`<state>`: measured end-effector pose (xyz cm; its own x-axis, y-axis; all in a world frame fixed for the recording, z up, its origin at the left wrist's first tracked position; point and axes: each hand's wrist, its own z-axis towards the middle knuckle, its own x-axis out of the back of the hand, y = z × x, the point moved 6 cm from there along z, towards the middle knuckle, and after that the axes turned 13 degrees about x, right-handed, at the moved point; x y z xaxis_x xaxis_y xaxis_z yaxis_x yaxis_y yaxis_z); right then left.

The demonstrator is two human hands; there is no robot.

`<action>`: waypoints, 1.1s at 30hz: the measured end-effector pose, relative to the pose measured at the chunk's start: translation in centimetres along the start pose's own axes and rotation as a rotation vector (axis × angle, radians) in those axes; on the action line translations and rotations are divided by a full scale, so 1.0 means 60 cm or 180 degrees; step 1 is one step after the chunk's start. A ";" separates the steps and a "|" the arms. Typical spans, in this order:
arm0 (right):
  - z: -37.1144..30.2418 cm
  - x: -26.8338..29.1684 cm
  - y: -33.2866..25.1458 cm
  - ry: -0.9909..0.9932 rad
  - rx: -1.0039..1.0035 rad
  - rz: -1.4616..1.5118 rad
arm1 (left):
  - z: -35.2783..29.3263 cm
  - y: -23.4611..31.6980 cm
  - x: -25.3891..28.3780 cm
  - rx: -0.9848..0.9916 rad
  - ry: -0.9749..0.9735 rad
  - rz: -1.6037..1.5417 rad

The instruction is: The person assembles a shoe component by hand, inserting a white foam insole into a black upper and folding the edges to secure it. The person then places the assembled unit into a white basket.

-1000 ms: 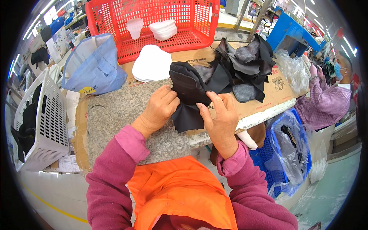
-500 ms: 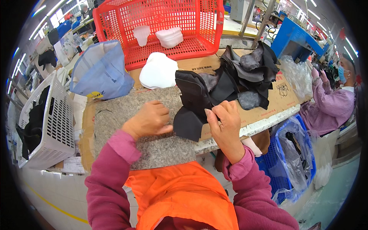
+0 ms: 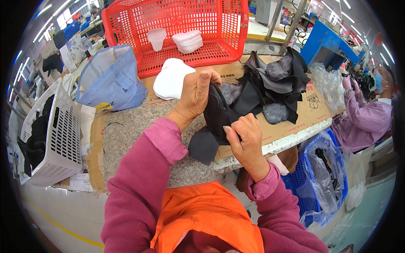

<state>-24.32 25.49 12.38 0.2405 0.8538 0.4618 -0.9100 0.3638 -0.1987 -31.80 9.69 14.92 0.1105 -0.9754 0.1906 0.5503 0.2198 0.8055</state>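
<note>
Black fabric piece [image 3: 215, 116] is sitting over table [image 3: 295, 137]; grip of left hand [image 3: 195, 96] is holding upper end, right hand [image 3: 246, 137] is pinching side edge. Both are probably needing even tension, avoiding creases.

From here I get a table [image 3: 295, 137] with a scuffed white front edge and a brown printed cardboard sheet [image 3: 310, 117] spread on top. A flat, speckled grey mat [image 3: 130, 139] overlaps the cardboard, whose torn border I can see at its left. Toward the right, a loose pile of black, sheet-like pieces [image 3: 274, 80] lies on the cardboard, near crumpled clear plastic film [image 3: 327, 86]. Behind the mat I make out white, rounded flat pads [image 3: 171, 82], just in front of a red perforated plastic basket [image 3: 243, 25], its opening toward me.
</note>
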 end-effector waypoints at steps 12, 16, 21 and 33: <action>0.016 -0.009 0.006 -0.0072 0.0215 -0.0092 | 0.016 -0.047 0.004 0.0398 -0.0094 -0.0184; 0.016 -0.011 0.010 -0.0148 0.0276 -0.0083 | 0.021 -0.059 0.008 0.0558 -0.0046 -0.0353; 0.027 -0.014 0.003 -0.0183 0.0330 -0.0088 | 0.019 -0.069 0.005 0.0478 0.0036 -0.0294; 0.022 -0.011 -0.013 -0.0423 0.0409 -0.0326 | 0.030 -0.074 0.003 0.0274 -0.0200 -0.0422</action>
<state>-24.23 24.13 13.39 0.2951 0.7551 0.5854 -0.9207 0.3885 -0.0370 -35.74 8.57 12.40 -0.0117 -0.9936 0.1121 0.4834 0.0925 0.8705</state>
